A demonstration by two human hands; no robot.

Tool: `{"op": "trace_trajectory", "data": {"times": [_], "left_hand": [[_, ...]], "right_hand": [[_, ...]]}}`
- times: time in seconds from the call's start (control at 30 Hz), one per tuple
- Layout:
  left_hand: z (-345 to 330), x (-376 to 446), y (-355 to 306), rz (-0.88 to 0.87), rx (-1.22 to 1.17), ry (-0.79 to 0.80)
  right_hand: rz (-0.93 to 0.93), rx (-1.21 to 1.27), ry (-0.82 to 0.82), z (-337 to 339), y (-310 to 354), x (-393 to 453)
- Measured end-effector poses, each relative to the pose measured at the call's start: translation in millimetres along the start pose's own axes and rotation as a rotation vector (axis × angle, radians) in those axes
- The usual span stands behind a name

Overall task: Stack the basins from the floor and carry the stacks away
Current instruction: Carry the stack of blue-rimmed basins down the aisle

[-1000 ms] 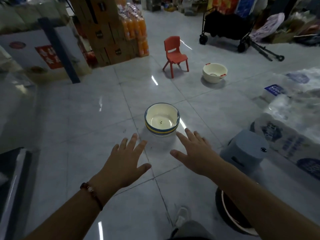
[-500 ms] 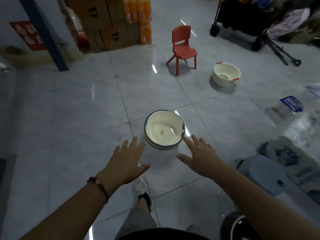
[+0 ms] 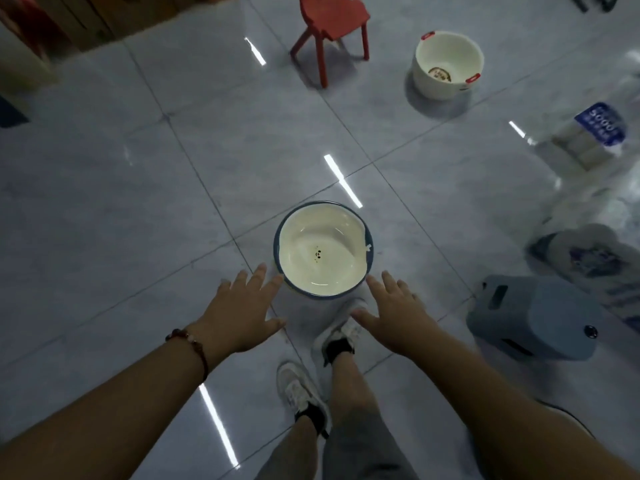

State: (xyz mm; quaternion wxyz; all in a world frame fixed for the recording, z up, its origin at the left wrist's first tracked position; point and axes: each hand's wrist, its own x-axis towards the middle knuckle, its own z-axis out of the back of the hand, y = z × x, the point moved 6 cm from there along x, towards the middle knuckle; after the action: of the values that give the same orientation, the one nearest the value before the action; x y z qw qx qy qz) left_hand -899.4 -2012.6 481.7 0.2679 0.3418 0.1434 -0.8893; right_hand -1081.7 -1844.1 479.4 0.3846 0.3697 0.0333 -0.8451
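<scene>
A cream basin with a blue rim (image 3: 322,251) stands upright on the tiled floor in front of me. My left hand (image 3: 242,310) is spread, fingertips close to the basin's near-left rim. My right hand (image 3: 394,306) is spread too, fingertips by the near-right rim. Neither hand holds anything. A second basin, white with red handles (image 3: 446,64), stands further off at the upper right.
A small red chair (image 3: 332,26) stands beyond the near basin. A grey-blue plastic stool (image 3: 530,323) lies on its side at my right, with wrapped paper-roll packs (image 3: 595,136) behind it. Cardboard boxes (image 3: 86,19) fill the upper left. My feet (image 3: 332,341) are just below the basin.
I have stepped closer and tilted my view down. The blue-rimmed basin now sits right at my fingertips, and both hands have come nearer to its rim.
</scene>
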Motion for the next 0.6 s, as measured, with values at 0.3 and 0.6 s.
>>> {"op": "trace_trajectory", "data": {"times": [0.3,0.6], "left_hand": [[-31.7,163.0,41.2,0.077,-0.289,0.161],[-152.2,355.5,111.5,0.445,-1.099,0.297]], "right_hand": [[-0.152,0.213,0.102,-40.6,-49.6,164.8],[-0.569,0.933,0.088,-145.6,-120.8,335.9]]}}
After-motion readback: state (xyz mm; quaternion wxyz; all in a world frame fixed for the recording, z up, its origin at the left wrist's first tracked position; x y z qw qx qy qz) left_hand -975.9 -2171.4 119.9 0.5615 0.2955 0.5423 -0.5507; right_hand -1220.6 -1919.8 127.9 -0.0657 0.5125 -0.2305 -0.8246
